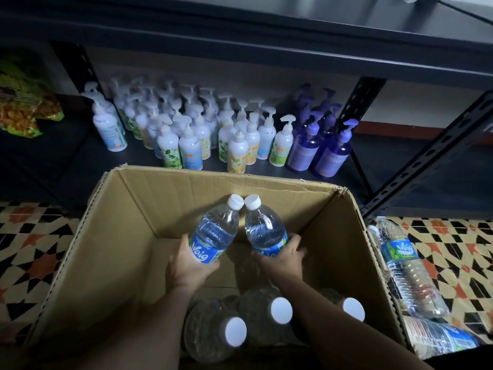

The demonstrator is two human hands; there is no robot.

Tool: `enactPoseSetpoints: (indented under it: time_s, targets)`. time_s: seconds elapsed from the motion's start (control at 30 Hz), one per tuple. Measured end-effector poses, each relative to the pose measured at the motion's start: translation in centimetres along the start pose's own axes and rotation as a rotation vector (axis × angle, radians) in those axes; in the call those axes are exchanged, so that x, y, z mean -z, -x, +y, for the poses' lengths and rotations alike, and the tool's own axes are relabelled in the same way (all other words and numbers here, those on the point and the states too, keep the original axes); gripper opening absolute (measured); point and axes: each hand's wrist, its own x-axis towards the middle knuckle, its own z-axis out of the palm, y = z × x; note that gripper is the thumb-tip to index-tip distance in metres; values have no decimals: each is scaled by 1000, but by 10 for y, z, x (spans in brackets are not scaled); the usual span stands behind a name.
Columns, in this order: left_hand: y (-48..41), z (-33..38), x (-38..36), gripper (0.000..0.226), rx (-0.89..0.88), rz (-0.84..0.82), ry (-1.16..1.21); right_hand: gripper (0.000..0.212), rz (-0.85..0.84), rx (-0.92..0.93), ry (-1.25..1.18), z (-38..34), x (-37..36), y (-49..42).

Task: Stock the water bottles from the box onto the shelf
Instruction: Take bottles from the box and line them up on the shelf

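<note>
A dark metal shelf (400,166) fills the upper half of the view. Its lower board carries a crowd of white pump bottles (189,140), a few purple pump bottles (330,153) to their right, and snack bags (21,113) at the far left. In front of it, on a patterned tile floor (34,252), stands an open cardboard box (112,249). Three capped water bottles (281,310) stand upright at its near end, and its far end is bare cardboard. More water bottles (410,271) lie on their sides just beside the box's right wall.

Both forearms reach forward over the box. The left hand (190,263) grips the left bottle (216,236) around its blue label, and the right hand (282,259) grips the right bottle (266,233) the same way. Both bottles are above the box floor and tilted towards each other, with their white caps touching.
</note>
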Motion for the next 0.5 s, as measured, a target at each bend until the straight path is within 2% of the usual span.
enactPoseSetpoints:
  time_s: [0.2,0.33,0.5]
  targets:
    - [-6,-7,0,80,-16,21,18,86,14,90,57,7,-5,-3]
    - [-4,-9,6,75,0,92,83,95,-96,231,186,11,-15,-6]
    - [-4,-9,11,77,57,189,160,101,-256,290,402,8,-23,-15]
